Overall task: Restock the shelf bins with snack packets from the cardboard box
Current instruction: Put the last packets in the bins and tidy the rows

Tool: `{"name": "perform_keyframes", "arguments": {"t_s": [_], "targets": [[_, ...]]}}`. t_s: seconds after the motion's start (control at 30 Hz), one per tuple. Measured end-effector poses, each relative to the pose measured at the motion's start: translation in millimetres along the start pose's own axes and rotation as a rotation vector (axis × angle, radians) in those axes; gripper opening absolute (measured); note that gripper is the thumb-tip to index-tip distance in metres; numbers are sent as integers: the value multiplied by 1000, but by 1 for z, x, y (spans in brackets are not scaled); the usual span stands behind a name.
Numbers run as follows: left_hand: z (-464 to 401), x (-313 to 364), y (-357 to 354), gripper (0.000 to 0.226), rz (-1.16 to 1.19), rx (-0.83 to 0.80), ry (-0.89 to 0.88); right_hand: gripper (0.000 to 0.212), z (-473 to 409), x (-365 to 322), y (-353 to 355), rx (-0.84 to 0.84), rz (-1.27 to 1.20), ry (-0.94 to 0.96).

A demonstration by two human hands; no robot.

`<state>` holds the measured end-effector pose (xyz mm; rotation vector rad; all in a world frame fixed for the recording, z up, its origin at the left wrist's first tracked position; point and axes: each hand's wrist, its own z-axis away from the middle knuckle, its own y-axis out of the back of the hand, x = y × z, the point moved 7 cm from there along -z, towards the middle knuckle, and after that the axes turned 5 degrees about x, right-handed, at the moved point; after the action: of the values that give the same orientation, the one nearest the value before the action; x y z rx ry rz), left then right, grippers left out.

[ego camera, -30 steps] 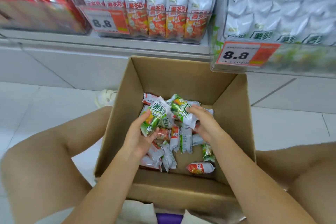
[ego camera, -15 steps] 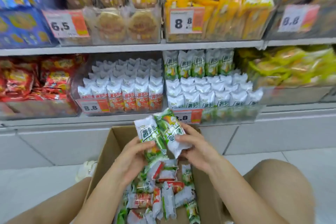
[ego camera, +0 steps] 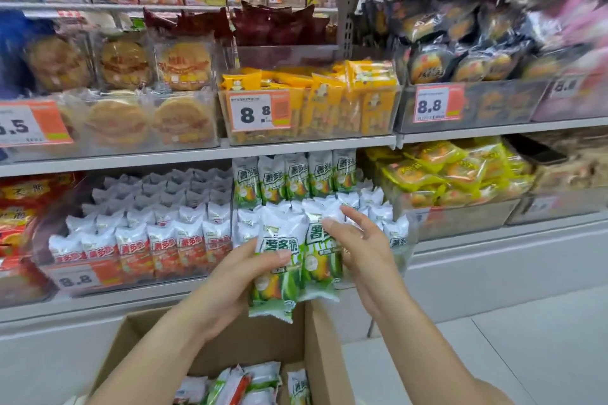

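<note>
My left hand (ego camera: 230, 279) grips a green-and-white snack packet (ego camera: 274, 273) upright in front of the lower shelf. A second green packet (ego camera: 320, 260) stands beside it, with my right hand (ego camera: 358, 240) against its right side, thumb on its top and the other fingers spread. Both packets hover just before the clear bin of matching green packets (ego camera: 296, 181). The open cardboard box (ego camera: 316, 355) sits below, with several red and green packets (ego camera: 250, 385) in its bottom.
Left of the green bin is a bin of orange-red packets (ego camera: 158, 240) with an 8.8 price tag. Yellow snack bins (ego camera: 454, 174) stand to the right. The upper shelf holds round cakes and an orange-packet bin (ego camera: 312, 102). White floor tiles lie at the right.
Both hands lifted the two green packets out of the box and up to the green bin on the lower shelf. The view tilted up from the box to the shelves.
</note>
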<state>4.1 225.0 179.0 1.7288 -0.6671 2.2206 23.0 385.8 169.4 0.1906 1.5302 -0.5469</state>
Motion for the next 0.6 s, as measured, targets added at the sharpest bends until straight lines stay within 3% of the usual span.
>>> {"name": "perform_keyframes", "arguments": {"t_s": [0.13, 0.23, 0.3, 0.43, 0.5, 0.6], "targets": [[-33, 4, -20, 37, 122, 128, -29, 46, -20, 1, 10, 106, -74, 0], [-62, 1, -25, 69, 96, 161, -23, 82, -28, 3, 16, 68, 75, -1], [-81, 1, -21, 78, 64, 173, -30, 68, -40, 3, 24, 53, 150, -7], [-104, 21, 7, 35, -401, 340, -256, 57, -73, -18, 51, 236, 393, 216], [-109, 28, 23, 32, -558, 445, -376, 37, -92, -37, 61, 330, 458, 382], [-112, 23, 36, 29, -562, 497, -457, 43, -127, -51, 68, 391, 505, 477]]}}
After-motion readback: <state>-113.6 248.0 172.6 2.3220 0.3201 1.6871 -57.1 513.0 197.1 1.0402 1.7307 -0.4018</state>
